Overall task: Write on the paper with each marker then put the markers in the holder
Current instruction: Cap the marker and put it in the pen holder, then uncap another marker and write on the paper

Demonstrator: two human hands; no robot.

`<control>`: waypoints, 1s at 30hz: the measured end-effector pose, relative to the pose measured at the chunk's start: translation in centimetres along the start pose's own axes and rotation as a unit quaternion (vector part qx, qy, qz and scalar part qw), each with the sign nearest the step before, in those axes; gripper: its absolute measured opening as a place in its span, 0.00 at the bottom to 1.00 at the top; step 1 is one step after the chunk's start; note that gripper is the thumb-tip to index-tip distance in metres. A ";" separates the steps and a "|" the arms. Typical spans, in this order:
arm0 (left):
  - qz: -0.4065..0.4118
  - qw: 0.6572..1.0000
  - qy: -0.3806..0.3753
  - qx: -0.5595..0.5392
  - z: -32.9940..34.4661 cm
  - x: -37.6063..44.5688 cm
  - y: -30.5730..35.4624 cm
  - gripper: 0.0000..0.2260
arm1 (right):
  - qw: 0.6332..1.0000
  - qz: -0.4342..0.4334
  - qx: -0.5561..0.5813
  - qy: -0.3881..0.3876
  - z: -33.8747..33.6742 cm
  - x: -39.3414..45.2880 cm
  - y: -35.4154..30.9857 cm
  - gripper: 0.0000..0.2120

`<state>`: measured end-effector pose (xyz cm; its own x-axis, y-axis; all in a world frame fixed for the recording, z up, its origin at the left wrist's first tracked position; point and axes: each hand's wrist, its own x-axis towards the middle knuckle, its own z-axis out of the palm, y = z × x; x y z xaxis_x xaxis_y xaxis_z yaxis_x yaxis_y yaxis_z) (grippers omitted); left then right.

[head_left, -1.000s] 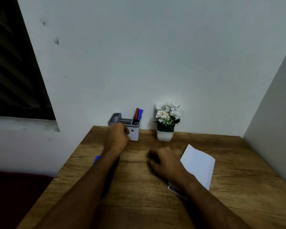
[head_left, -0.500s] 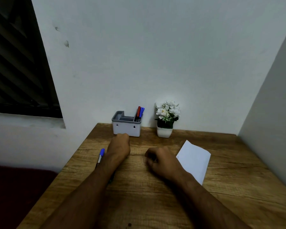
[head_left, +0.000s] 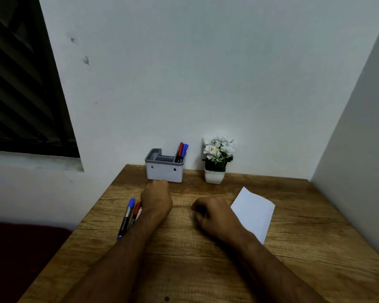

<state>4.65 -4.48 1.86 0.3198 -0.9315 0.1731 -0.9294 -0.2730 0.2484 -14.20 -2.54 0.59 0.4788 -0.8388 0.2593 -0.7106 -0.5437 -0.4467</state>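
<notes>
While both fists rest curled on the bench (head_left: 206, 270), the holder (head_left: 164, 170) keeps a red marker (head_left: 180, 149) and a blue marker (head_left: 185, 149) upright in its right compartment. Left hand (head_left: 157, 199) and right hand (head_left: 214, 215) are clenched on nothing visible; two more markers (head_left: 127, 217) lie left, the paper (head_left: 253, 213) right.

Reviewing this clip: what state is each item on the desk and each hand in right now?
Grey-and-white plastic marker holder: upright, holding two markers.
Red-capped marker in holder: capped, standing.
Blue-capped marker in holder: capped, standing.
Blue-capped marker on desk: capped, lying flat.
Red-capped marker on desk: capped, lying, partly hidden.
White paper sheet: flat, no writing visible.
Left hand: curled, holding nothing visible.
Right hand: curled, contents hidden.
</notes>
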 end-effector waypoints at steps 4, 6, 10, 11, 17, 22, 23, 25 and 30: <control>-0.013 1.000 0.003 0.029 -0.2 -0.1 0.4 0.09 | 1.000 0.000 -0.003 -0.007 0.3 0.0 0.0 0.11; -0.032 0.999 -0.004 0.032 -0.3 0.0 0.4 0.09 | 1.000 0.000 -0.002 -0.008 0.3 0.1 0.1 0.11; -0.039 0.999 0.003 0.033 -0.4 0.3 0.4 0.09 | 1.000 0.006 0.003 -0.011 0.3 -0.1 0.2 0.11; -0.037 0.999 0.005 0.027 -0.3 0.3 0.4 0.09 | 1.000 0.007 0.006 -0.010 0.2 -0.1 0.2 0.11; -0.041 0.997 0.001 -0.064 -0.7 0.2 1.4 0.07 | 0.999 0.027 0.042 0.004 0.1 -0.1 0.0 0.11; -0.071 0.962 -0.020 -0.264 -1.4 0.9 2.6 0.05 | 0.994 0.049 0.093 0.035 -0.2 -0.1 -0.5 0.10; -0.076 0.946 -0.031 -0.313 -1.4 1.0 2.9 0.04 | 0.992 0.055 0.101 0.043 -0.2 -0.1 -0.6 0.10; -0.079 0.916 -0.039 -0.391 -1.8 0.9 3.4 0.04 | 0.990 0.065 0.112 0.062 -0.3 0.0 -0.5 0.12; -0.100 0.831 -0.029 -0.547 -2.6 -0.1 5.1 0.08 | 0.983 0.085 0.123 0.104 -1.2 -0.1 -0.3 0.09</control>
<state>0.31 -5.15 5.59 0.4094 -0.9122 -0.0147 -0.1258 -0.0724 0.9894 -14.66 -2.37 1.72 0.2305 -0.9184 0.3215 -0.6123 -0.3937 -0.6856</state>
